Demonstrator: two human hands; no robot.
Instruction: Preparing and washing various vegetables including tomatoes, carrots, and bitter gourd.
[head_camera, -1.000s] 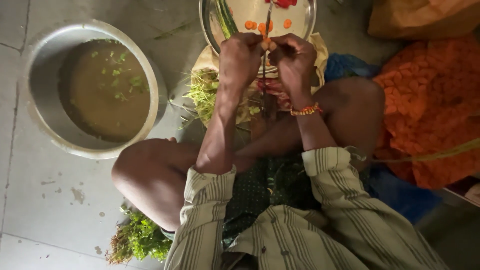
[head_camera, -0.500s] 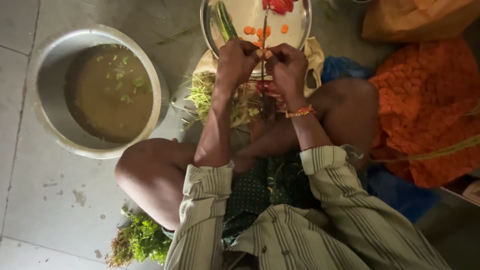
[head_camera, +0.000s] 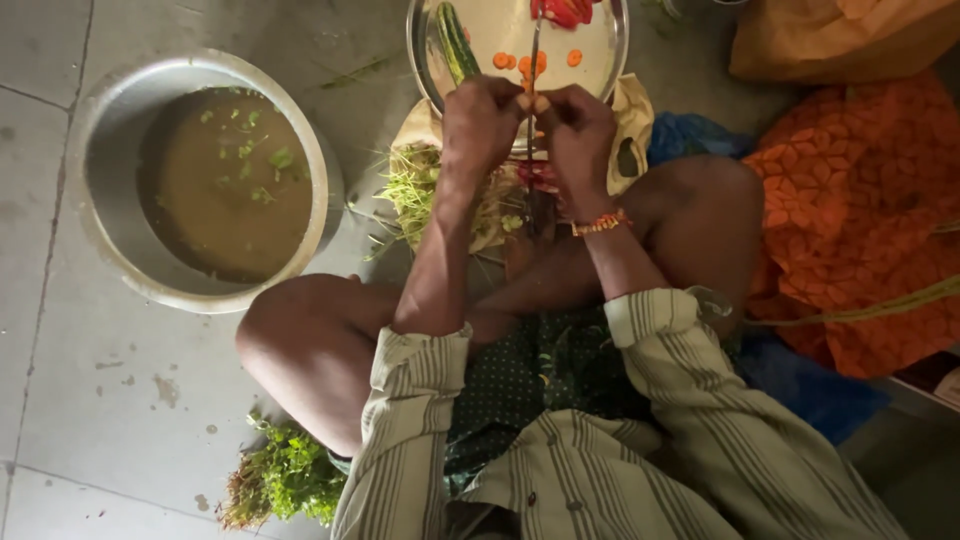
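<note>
My left hand (head_camera: 482, 122) and my right hand (head_camera: 582, 128) meet over the near rim of a round steel plate (head_camera: 483, 25). Both pinch a small orange carrot piece (head_camera: 538, 102) against a thin upright blade (head_camera: 534, 55) that rises between them. Most of the carrot is hidden by my fingers. On the plate lie a few carrot slices (head_camera: 520, 63), a green cucumber (head_camera: 455, 42) along the left side and red vegetable pieces (head_camera: 562, 10) at the far edge. An orange beaded band (head_camera: 600, 222) circles my right wrist.
A large steel bowl (head_camera: 100, 130) of murky brown water with green bits stands on the tiled floor to the left. Cut greens (head_camera: 412, 190) lie on a cloth under my hands. A leafy green bunch (head_camera: 285, 480) lies by my left knee. Orange cloth (head_camera: 860, 210) and a brown bag (head_camera: 840, 35) lie to the right.
Both hands stay together at the blade and have shifted slightly up the view; the plate and bowl have slid a little downward and right as my head moved.
</note>
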